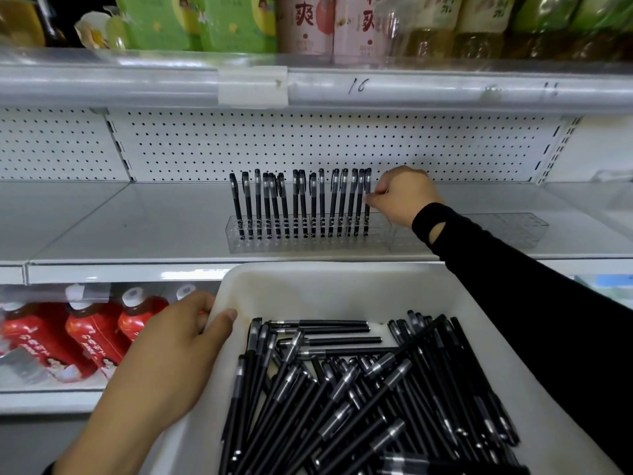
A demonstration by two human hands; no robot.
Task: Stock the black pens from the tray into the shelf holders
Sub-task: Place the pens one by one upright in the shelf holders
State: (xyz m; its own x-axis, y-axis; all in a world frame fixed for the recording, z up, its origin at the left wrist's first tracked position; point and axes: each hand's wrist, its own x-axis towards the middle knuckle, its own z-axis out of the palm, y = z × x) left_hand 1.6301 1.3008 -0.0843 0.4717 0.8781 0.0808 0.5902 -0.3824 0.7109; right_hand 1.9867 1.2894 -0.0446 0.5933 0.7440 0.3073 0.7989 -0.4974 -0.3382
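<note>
Matte shelf [154, 217]: right fingers [378, 197] pinch slim pen [367, 214] in clear holder [308, 244], left fingers [222, 320] grip tray [308, 273].

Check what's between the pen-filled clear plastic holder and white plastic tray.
Head view: only bare grey shelf and its front lip between clear plastic holder and white plastic tray.

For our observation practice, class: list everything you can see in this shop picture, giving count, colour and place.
standing pens: about fifteen, black, upright in the left clear holder
clear holders: two, transparent, side by side on the middle shelf
loose pens: many, black, piled in the tray
tray: one, white, nearest the camera
bottles: three visible, red, lower shelf at left
drink packs: several, green and pink, top shelf
pegboard: one, white, behind the holders
left hand: one, grips the tray's left rim
right hand: one, black sleeve, pinches the rightmost standing pen
</note>
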